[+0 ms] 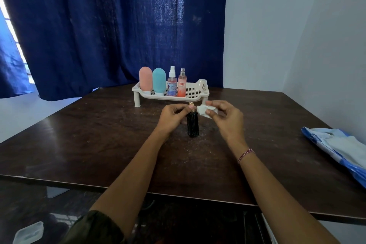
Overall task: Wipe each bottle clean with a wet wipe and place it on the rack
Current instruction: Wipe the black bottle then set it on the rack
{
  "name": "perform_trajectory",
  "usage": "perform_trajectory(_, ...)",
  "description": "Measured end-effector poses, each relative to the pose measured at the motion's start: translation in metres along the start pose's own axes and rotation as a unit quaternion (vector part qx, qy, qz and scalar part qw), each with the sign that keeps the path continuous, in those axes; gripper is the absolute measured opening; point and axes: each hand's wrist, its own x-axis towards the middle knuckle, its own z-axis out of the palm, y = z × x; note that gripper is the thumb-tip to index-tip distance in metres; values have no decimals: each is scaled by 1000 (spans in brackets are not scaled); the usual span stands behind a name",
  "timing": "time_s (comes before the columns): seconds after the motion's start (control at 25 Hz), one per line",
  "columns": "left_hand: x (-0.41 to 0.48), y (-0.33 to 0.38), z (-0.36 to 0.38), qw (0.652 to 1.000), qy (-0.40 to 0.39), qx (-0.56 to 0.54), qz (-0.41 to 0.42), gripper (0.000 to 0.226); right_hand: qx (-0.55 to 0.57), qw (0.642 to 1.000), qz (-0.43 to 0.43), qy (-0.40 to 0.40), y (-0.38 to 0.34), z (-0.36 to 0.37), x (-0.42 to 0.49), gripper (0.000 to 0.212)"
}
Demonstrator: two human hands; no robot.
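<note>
Wiping the black bottle [193, 127]: left grip [173, 118] clasps its neck, right grip [225, 118] pinches the wet wipe [204, 110] at its 3 o'clock. Next, I judge: rack [195, 91], 12 o'clock.

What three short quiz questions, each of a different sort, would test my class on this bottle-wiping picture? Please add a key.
1. How many bottles stand on the rack?
2. True or false: the right hand pinches the wipe.
3. Which hand grips the black bottle? A: left hand. B: right hand.

Key: 1. four; 2. true; 3. A.
</note>
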Motion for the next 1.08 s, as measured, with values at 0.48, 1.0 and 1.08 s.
perform_trajectory(0.48,0,-2,2,999,-4,-46,23,21,-169,964,-205,-13,-1,11,-9,25)
perform_trajectory(1.0,0,0,3,997,12,-63,42,13,-245,930,-268,-52,-6,14,-11,17)
perform_trajectory(1.08,0,-1,3,997,14,-66,38,12,-249,927,-276,-57,-6,14,-11,15)
